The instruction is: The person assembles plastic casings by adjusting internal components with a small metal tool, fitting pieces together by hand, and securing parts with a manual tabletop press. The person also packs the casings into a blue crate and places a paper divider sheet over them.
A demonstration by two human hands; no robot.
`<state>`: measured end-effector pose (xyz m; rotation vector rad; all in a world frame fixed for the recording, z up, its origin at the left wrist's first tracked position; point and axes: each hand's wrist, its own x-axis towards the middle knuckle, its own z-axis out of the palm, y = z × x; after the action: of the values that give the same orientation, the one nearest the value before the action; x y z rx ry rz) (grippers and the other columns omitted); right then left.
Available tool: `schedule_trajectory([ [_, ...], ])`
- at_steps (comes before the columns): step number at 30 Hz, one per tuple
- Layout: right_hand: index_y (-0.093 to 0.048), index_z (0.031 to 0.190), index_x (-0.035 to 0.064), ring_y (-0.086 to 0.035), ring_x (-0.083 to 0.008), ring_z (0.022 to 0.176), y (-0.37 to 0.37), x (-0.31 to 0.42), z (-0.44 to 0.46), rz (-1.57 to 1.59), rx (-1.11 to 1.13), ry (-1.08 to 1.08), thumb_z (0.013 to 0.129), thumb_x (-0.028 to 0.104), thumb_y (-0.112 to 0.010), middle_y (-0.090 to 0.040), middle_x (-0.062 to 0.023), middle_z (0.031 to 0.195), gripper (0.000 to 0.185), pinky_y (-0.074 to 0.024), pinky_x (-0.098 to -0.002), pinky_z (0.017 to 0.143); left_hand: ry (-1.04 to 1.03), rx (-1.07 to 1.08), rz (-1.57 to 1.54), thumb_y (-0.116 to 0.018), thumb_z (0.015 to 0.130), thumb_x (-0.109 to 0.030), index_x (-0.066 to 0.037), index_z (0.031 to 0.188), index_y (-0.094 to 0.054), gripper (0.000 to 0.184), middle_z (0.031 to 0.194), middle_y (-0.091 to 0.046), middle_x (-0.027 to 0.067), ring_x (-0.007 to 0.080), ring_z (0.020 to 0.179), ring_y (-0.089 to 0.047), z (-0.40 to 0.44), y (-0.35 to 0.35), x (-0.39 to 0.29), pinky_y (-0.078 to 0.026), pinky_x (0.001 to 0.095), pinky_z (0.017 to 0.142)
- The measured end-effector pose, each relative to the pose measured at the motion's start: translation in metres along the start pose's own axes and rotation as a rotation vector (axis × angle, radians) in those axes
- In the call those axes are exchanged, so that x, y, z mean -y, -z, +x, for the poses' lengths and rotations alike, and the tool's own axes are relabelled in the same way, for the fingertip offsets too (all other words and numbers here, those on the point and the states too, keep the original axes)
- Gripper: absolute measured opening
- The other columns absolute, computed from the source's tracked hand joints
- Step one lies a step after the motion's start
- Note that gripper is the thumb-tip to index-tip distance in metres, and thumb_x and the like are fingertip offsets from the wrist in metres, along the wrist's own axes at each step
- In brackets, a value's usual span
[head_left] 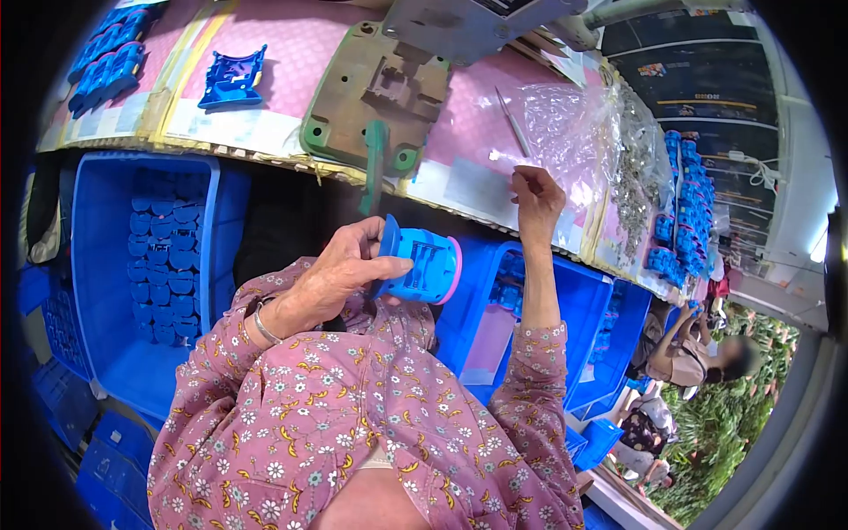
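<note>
I saw left hand half closed round blue housing, just short of bench. Right hand curled near plastic bag; couldn't tell whether it pinched anything. Judged steady side grip best, thumb off recessed middle.

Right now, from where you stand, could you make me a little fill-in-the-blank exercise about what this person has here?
1. The left hand holds a blue plastic housing.  Its end ring is coloured ____.
2. A bracelet circles the ____ wrist.
3. The lever at the bench edge is coloured ____.
4. The shirt is printed with white-petalled ____.

Missing words: pink; left; green; flowers.
</note>
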<state>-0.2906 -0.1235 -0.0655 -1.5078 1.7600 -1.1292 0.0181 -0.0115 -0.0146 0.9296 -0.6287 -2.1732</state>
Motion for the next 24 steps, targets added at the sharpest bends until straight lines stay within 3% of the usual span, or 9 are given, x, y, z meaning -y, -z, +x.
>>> schedule_trajectory([
  [2, -0.072, 0.091, -0.0022, -0.063, -0.0099, 0.066, -0.005, -0.005, 0.004, -0.065, 0.025, 0.064, 0.083, -0.001, -0.068, -0.067, -0.0038, 0.073, 0.009, -0.0477, -0.0270, 0.059, 0.011, -0.009, -0.028, -0.074, 0.085, -0.018, -0.001, 0.105, -0.053, 0.034, 0.084, -0.063, 0.0040, 0.0095, 0.071, -0.064, 0.002, -0.004, 0.001, -0.054, 0.0247, 0.060],
  [4, -0.071, 0.086, -0.0009, -0.063, -0.0156, 0.064, -0.016, 0.005, 0.009, -0.143, 0.022, 0.180, 0.080, 0.003, -0.073, -0.067, -0.0073, 0.070, 0.008, -0.0479, -0.0313, 0.060, -0.012, -0.028, -0.047, -0.076, 0.084, -0.017, 0.001, 0.101, -0.054, 0.033, 0.081, -0.066, 0.0077, 0.0117, 0.068, -0.064, 0.003, -0.005, 0.004, -0.053, 0.0260, 0.058],
  [6, -0.070, 0.083, -0.0001, -0.063, -0.0207, 0.064, -0.027, 0.016, 0.013, -0.269, 0.019, 0.300, 0.077, 0.007, -0.075, -0.066, -0.0105, 0.068, 0.011, -0.0484, -0.0348, 0.061, 0.001, -0.012, -0.013, -0.077, 0.083, -0.018, -0.004, 0.096, -0.054, 0.030, 0.082, -0.065, 0.0050, 0.0093, 0.069, -0.064, 0.003, -0.001, 0.004, -0.053, 0.0239, 0.060],
  [10, -0.068, 0.079, 0.0004, -0.064, -0.0330, 0.068, -0.037, 0.022, 0.021, -0.496, 0.104, 0.376, 0.076, 0.010, -0.072, -0.066, -0.0170, 0.072, 0.011, -0.0491, -0.0446, 0.066, 0.005, -0.041, 0.018, -0.078, 0.081, -0.018, -0.008, 0.087, -0.053, 0.028, 0.079, -0.065, 0.0041, 0.0091, 0.067, -0.065, 0.001, -0.002, -0.002, -0.054, 0.0236, 0.061],
  [15, -0.064, 0.077, 0.0011, -0.063, -0.0406, 0.072, -0.038, 0.021, 0.032, -0.719, 0.203, 0.459, 0.077, 0.009, -0.065, -0.065, -0.0196, 0.075, 0.008, -0.0488, -0.0501, 0.069, -0.003, -0.050, -0.014, -0.078, 0.081, -0.019, 0.000, 0.098, -0.056, 0.033, 0.088, -0.065, 0.0091, 0.0134, 0.073, -0.066, 0.000, 0.000, 0.000, -0.058, 0.0277, 0.058],
  [18, -0.061, 0.078, 0.0015, -0.062, -0.0419, 0.072, -0.043, 0.011, 0.038, -0.832, 0.194, 0.563, 0.078, 0.007, -0.065, -0.064, -0.0199, 0.074, 0.007, -0.0484, -0.0519, 0.068, 0.006, -0.059, -0.014, -0.078, 0.081, -0.021, 0.001, 0.101, -0.057, 0.036, 0.091, -0.065, 0.0097, 0.0140, 0.075, -0.067, -0.001, 0.001, 0.001, -0.058, 0.0278, 0.059],
  [24, -0.060, 0.079, 0.0005, -0.066, -0.0369, 0.068, -0.028, 0.011, 0.040, -0.509, 0.269, 0.355, 0.076, 0.000, -0.066, -0.066, -0.0177, 0.071, 0.006, -0.0513, -0.0457, 0.063, -0.024, -0.069, -0.027, -0.078, 0.081, -0.022, 0.002, 0.102, -0.058, 0.038, 0.092, -0.065, 0.0098, 0.0145, 0.076, -0.067, -0.002, 0.006, 0.003, -0.059, 0.0279, 0.060],
])
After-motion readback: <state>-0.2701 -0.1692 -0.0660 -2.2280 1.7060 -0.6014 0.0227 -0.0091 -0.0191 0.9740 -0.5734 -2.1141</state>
